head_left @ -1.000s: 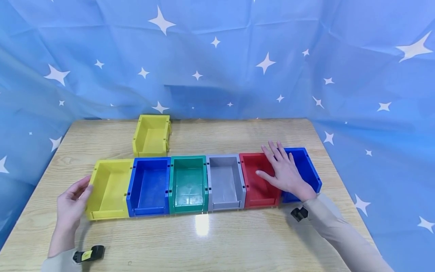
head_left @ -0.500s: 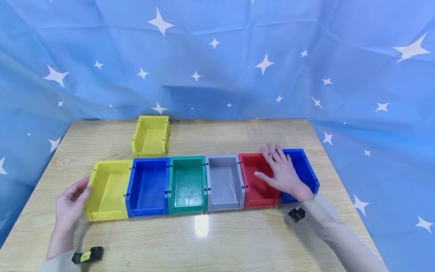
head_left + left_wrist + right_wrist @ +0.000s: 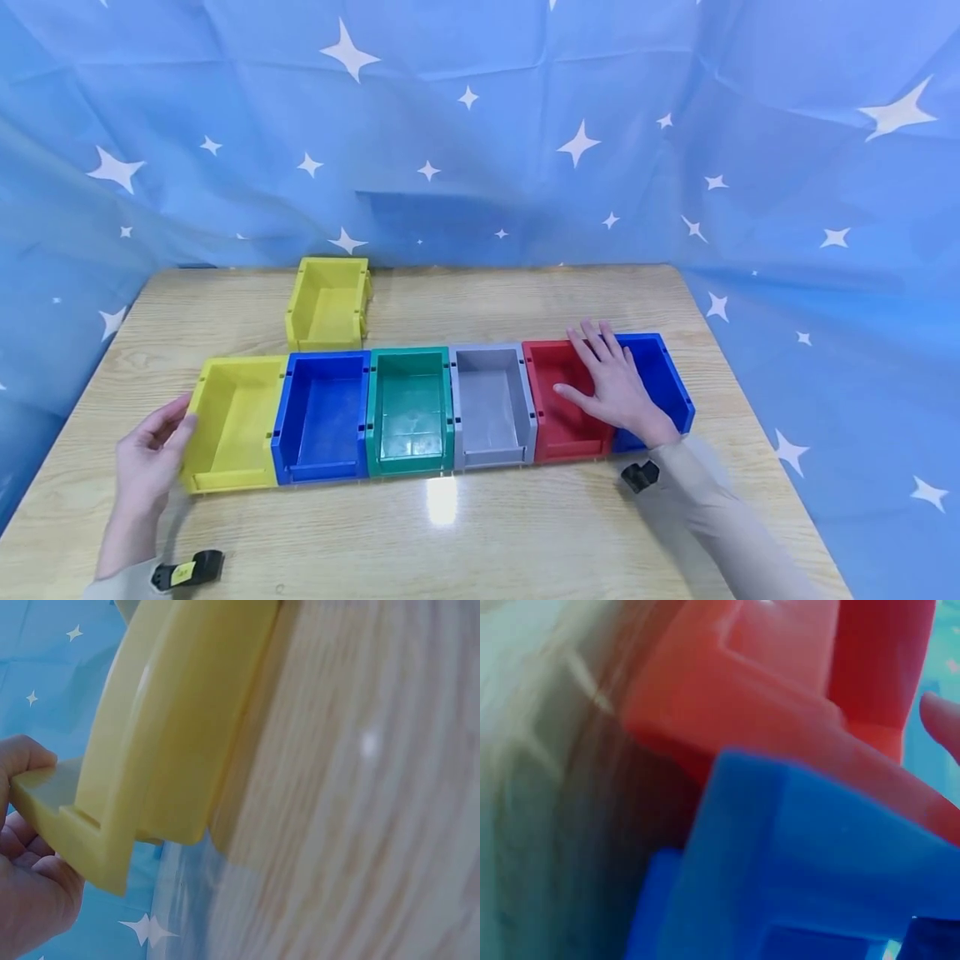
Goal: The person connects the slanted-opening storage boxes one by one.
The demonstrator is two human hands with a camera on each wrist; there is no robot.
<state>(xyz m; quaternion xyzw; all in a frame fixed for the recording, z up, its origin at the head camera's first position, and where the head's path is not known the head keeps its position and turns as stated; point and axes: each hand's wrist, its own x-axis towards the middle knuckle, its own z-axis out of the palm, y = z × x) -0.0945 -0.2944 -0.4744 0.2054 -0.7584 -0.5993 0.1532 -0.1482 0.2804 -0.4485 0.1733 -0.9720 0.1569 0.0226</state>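
Observation:
In the head view, my left hand (image 3: 146, 462) grips the left side wall of a yellow storage bin (image 3: 236, 425) at the row's left end. The left wrist view shows the thumb and fingers on either side of that yellow wall (image 3: 67, 825). Rightward follow a blue bin (image 3: 322, 417), a green bin (image 3: 411, 408), a grey bin (image 3: 491, 408) and a red bin (image 3: 566, 417). Over the red bin and the rightmost blue bin (image 3: 660, 379) lies my right hand (image 3: 622, 392), fingers spread. Whether its palm touches a rim cannot be seen.
Behind the row, a second yellow bin (image 3: 328, 308) stands near the back of the wooden table (image 3: 465, 542). A blue star-patterned cloth (image 3: 450, 125) hangs behind the table and at both sides. Each wrist bears a black camera mount (image 3: 191, 569).
The rightmost blue bin has slid slightly towards me beside the red bin, my right hand moving with it. My left hand keeps its hold. The head view has shifted a little.

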